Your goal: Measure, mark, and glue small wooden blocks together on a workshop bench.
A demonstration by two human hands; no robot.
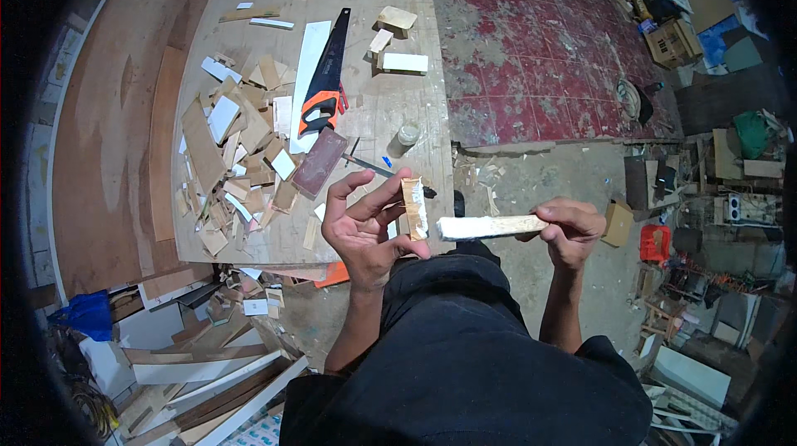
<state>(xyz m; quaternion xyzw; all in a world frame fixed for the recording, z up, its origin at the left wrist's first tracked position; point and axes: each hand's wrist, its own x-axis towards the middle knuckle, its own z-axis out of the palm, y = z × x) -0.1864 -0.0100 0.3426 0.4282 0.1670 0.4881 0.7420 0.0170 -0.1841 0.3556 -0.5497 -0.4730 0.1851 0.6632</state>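
Observation:
My left hand (365,226) pinches a short wood block (414,209) upright by its ends, between thumb and fingers. The block has a brown side and a rough whitish face turned to the right. In my right hand (573,230) is a longer wood strip (490,227), gripped at its right end and held nearly level. Its white left end points at the short block, with a small gap between them. Both pieces are in the air in front of my body, by the table's right edge.
On the wooden table (274,31) lie a handsaw (325,72) with an orange and black handle, a brown rectangular block (320,162), a glass jar (404,139) and a heap of wood offcuts (241,147). Longer boards (216,388) are piled on the floor at lower left.

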